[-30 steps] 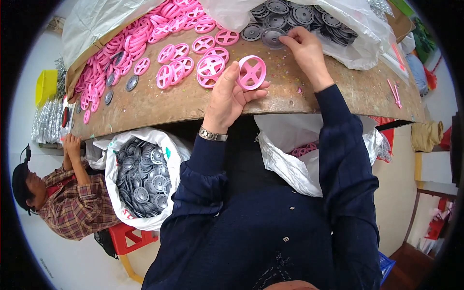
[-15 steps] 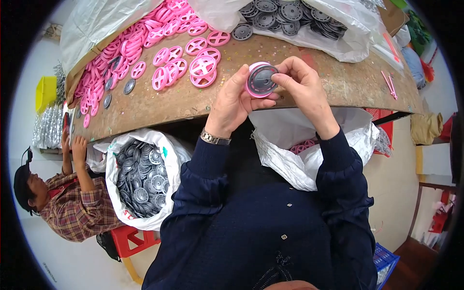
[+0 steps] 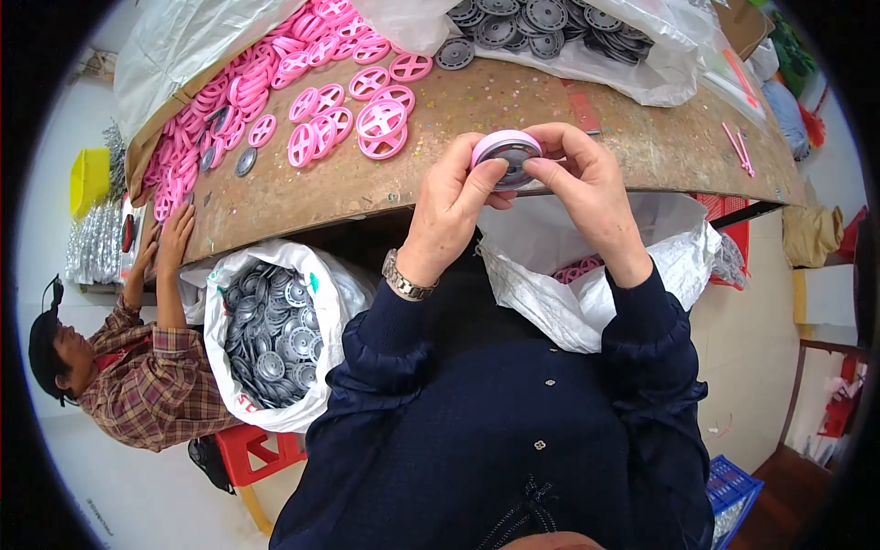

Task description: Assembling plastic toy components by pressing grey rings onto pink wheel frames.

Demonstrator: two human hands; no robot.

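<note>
A pink wheel with a grey disc [image 3: 506, 151] set in its face is held between my two hands, just above the table's near edge. My left hand [image 3: 447, 206] grips it from the left, the thumb lying on the grey disc. From the other side my right hand [image 3: 587, 188] closes on it, with its thumb on the disc too and its fingers behind the rim. The wheel is tilted, its pink rim uppermost. Left of my hands, several loose pink spoked wheels [image 3: 381, 119] lie on the brown table [image 3: 302, 206].
A heap of pink wheels [image 3: 247, 87] and a pile of grey discs [image 3: 541, 18] lie farther back. Below the table edge stand a white sack of grey discs [image 3: 275, 339] and another white sack [image 3: 587, 307]. A co-worker [image 3: 151, 376] sits at the left.
My left thumb has come onto the grey disc beside my right thumb, and the wheel has tipped so its pink rim shows at the top. The co-worker's hands have shifted at the table edge.
</note>
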